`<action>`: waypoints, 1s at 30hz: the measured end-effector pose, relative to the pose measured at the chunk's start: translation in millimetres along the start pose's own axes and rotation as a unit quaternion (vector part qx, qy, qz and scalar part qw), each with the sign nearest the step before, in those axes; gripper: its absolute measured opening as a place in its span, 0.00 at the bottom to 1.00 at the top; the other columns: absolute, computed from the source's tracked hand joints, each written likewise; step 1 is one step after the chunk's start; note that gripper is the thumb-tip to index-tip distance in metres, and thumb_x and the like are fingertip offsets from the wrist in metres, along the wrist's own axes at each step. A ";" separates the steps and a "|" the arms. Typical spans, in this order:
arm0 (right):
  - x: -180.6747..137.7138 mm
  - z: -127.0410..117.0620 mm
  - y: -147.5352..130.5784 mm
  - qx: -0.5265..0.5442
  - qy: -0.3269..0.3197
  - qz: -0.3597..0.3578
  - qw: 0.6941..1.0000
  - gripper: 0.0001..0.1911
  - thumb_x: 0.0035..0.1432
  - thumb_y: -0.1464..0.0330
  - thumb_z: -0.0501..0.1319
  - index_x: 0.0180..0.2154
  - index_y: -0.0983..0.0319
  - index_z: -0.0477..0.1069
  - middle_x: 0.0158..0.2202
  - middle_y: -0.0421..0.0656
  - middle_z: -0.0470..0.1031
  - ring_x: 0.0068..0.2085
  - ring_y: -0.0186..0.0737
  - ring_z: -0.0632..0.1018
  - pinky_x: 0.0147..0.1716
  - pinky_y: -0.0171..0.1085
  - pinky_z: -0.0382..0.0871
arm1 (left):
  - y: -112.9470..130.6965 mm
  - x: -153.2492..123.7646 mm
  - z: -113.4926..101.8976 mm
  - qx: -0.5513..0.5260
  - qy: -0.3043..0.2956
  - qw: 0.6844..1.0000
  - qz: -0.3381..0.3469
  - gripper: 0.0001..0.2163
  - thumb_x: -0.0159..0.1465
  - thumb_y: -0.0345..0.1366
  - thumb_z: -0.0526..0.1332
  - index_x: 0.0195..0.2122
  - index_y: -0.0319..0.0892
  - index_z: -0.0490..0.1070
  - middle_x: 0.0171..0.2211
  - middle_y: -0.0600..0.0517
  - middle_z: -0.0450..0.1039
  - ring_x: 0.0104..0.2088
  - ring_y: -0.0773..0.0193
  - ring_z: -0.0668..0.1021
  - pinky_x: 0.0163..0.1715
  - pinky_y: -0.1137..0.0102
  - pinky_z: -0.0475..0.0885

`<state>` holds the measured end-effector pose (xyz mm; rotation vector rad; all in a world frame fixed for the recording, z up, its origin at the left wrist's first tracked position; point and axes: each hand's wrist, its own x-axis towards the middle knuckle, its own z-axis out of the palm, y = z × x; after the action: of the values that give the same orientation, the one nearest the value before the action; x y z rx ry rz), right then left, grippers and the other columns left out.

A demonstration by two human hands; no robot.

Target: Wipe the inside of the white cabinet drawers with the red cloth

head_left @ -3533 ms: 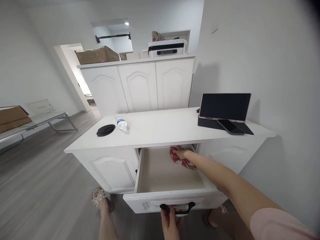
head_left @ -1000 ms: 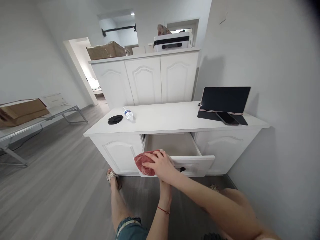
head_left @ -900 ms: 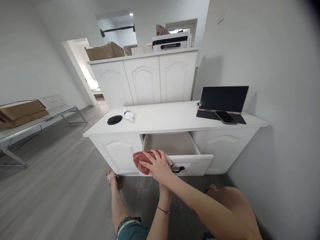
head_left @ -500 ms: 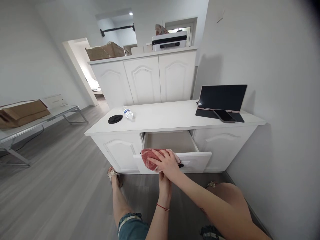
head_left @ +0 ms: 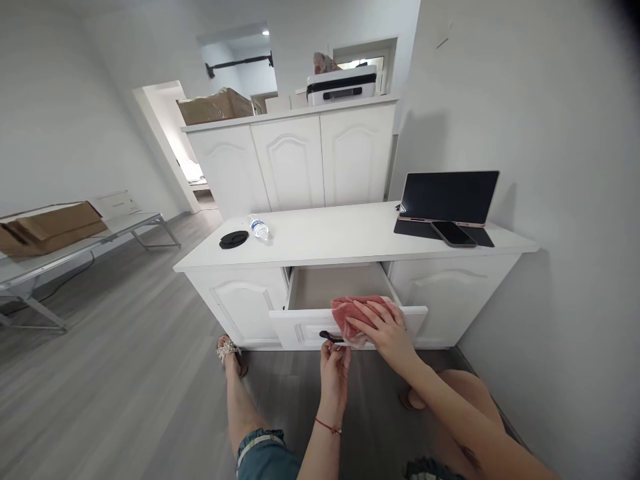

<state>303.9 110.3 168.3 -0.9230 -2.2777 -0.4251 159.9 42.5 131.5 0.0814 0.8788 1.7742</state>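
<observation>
A red and white cloth [head_left: 357, 313] is draped over the top edge of the pulled-out drawer front [head_left: 300, 327], right of its middle. My right hand [head_left: 393, 333] presses on the cloth with fingers stretched over it, holding it to the panel. At the black drawer handle [head_left: 330, 336], my left hand [head_left: 334, 373] has its fingertips curled against the underside, thumb and fingers drawn together. Behind the front panel, the grey inside of the drawer [head_left: 335, 285] shows, with nothing lying in its visible part.
On the white cabinet top [head_left: 320, 237] lie a water bottle [head_left: 259, 228], a round black object [head_left: 234, 239] and a phone [head_left: 453, 234] by a propped-up tablet-like screen [head_left: 449, 197]. A bench at left carries a cardboard box [head_left: 55, 227]. A wall rises at right.
My right hand and the cloth have slid right along the drawer front, uncovering the handle. The left hand stays low near the handle, its fingers now visible.
</observation>
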 end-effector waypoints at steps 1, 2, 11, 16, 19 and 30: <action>-7.7 -0.7 5.5 0.003 0.008 0.006 1.000 0.20 0.63 0.65 0.58 0.57 0.44 0.66 0.63 0.36 0.64 0.59 0.45 0.64 0.62 0.53 0.47 | -1.3 2.0 -2.7 -0.005 -0.007 1.000 -0.006 0.12 0.44 0.24 0.66 0.26 0.44 0.67 0.26 0.57 0.70 0.31 0.68 0.77 0.45 0.65 0.73; -16.2 -0.8 11.1 0.008 0.016 0.016 1.000 0.21 0.64 0.67 0.56 0.57 0.45 0.66 0.63 0.37 0.65 0.60 0.45 0.64 0.63 0.54 0.47 | -2.9 3.7 -4.9 -0.013 -0.014 1.000 -0.012 0.12 0.44 0.24 0.66 0.27 0.44 0.68 0.26 0.57 0.70 0.32 0.69 0.77 0.46 0.66 0.73; -85.0 26.3 35.8 -0.005 0.179 0.146 0.973 0.25 0.61 0.76 0.54 0.57 0.51 0.67 0.61 0.46 0.62 0.62 0.54 0.61 0.58 0.58 0.59 | -11.3 7.9 -12.0 -0.056 -0.034 0.997 -0.030 0.13 0.45 0.21 0.64 0.30 0.43 0.69 0.30 0.57 0.72 0.35 0.70 0.78 0.47 0.69 0.74; -106.7 55.3 26.3 -0.033 0.177 0.160 0.971 0.20 0.61 0.74 0.53 0.50 0.50 0.73 0.53 0.47 0.66 0.54 0.52 0.68 0.52 0.57 0.66 | -9.6 5.5 -11.8 -0.060 -0.030 0.997 -0.039 0.13 0.46 0.20 0.64 0.29 0.43 0.69 0.30 0.56 0.72 0.35 0.70 0.78 0.48 0.69 0.74; -117.2 68.8 20.5 -0.037 0.159 0.162 0.973 0.19 0.61 0.73 0.53 0.48 0.50 0.75 0.50 0.47 0.68 0.51 0.50 0.70 0.49 0.55 0.68 | -9.2 2.7 -12.0 -0.062 -0.032 0.997 -0.034 0.11 0.48 0.21 0.64 0.30 0.42 0.70 0.30 0.56 0.72 0.35 0.71 0.78 0.49 0.69 0.73; -130.6 97.0 -4.0 0.058 0.178 0.223 0.957 0.15 0.61 0.71 0.52 0.44 0.58 0.75 0.48 0.51 0.69 0.48 0.51 0.74 0.41 0.52 0.75 | -6.9 -8.6 -11.5 -0.067 -0.012 0.996 -0.052 0.11 0.53 0.21 0.61 0.34 0.42 0.71 0.35 0.51 0.75 0.41 0.66 0.80 0.52 0.68 0.73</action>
<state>330.6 90.4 9.0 -1.1564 -1.6902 -0.2297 163.6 30.1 122.1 -0.0314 0.7319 1.7259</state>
